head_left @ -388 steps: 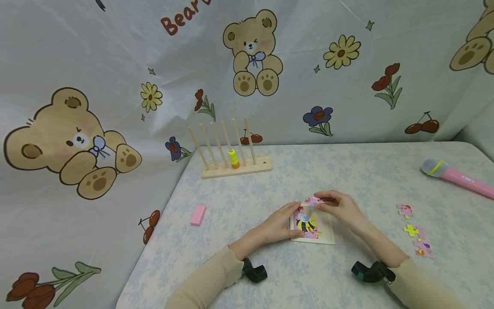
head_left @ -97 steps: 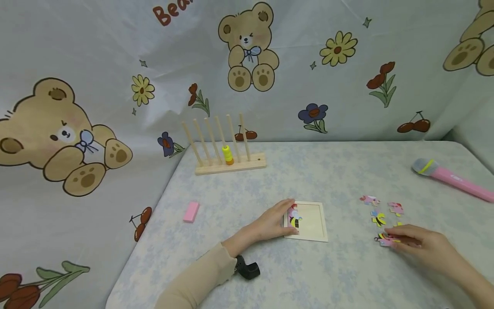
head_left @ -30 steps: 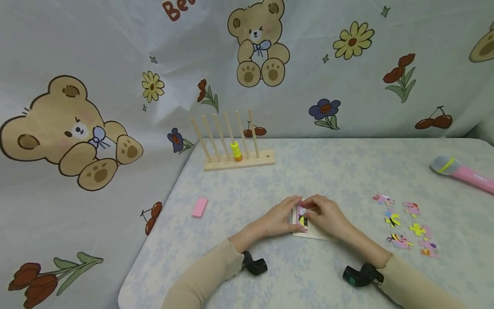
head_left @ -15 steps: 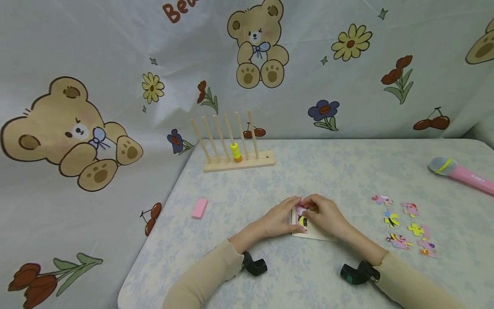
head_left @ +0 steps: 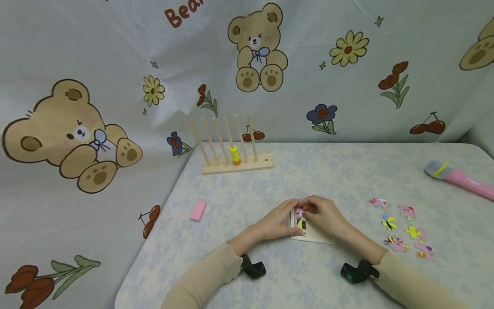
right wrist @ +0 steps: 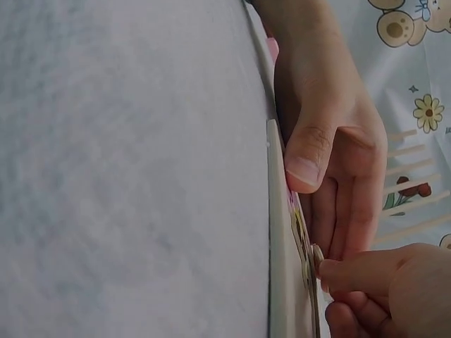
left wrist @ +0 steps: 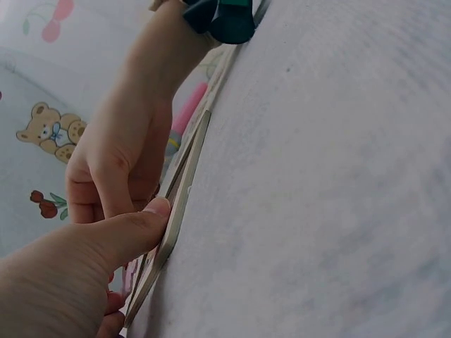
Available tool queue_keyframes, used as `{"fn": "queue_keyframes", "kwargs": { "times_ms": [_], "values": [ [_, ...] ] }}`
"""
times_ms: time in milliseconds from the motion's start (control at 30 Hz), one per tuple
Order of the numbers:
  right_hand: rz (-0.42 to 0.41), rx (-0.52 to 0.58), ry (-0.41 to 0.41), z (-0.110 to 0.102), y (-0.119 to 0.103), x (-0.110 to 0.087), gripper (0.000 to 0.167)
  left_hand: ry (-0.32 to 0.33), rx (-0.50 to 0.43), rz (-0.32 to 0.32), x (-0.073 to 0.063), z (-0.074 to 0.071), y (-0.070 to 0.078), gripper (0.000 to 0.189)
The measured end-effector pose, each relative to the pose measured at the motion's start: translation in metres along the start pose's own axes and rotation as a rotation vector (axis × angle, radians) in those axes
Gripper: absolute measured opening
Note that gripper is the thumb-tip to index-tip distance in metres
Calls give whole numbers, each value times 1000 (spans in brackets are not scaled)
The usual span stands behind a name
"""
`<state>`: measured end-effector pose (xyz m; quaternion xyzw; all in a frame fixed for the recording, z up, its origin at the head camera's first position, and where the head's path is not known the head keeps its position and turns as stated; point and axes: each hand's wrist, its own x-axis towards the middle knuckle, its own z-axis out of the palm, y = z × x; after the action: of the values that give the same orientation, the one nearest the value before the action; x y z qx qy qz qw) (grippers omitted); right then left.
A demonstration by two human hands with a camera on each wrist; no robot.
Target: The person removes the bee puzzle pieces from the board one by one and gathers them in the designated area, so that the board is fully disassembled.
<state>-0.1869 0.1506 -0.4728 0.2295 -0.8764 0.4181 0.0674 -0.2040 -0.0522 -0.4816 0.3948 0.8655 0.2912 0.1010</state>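
Observation:
A square wooden puzzle tray lies on the table, with pink, yellow and black puzzle pieces along its left side. My left hand grips the tray's left edge, thumb near the front corner and fingers at the back. In the left wrist view, that thumb presses on the tray's rim. My right hand is over the tray's upper part and covers much of it. In the right wrist view, its thumb and finger pinch a thin puzzle piece, seen edge-on, close to the tray's surface.
Several loose puzzle pieces lie right of the tray. Farther right is a pink toy microphone. A wooden peg rack with yellow and orange beads stands at the back left. A pink block lies at left.
More pieces lie on the right of the table than in the oldest frame, and fewer in the tray. The right hand has come from the loose pieces to the tray; in the last second it barely moves.

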Motion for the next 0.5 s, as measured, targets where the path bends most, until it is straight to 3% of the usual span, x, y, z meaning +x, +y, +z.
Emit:
{"fn": "queue_keyframes", "kwargs": {
  "times_ms": [300, 500],
  "values": [
    [30, 25, -3, -17, -2, -9, 20, -5, -3, -14, 2, 3, 1, 92],
    [44, -23, 25, -44, 3, -15, 20, -2, 4, -25, 0, 2, 1, 92]
  ]
}}
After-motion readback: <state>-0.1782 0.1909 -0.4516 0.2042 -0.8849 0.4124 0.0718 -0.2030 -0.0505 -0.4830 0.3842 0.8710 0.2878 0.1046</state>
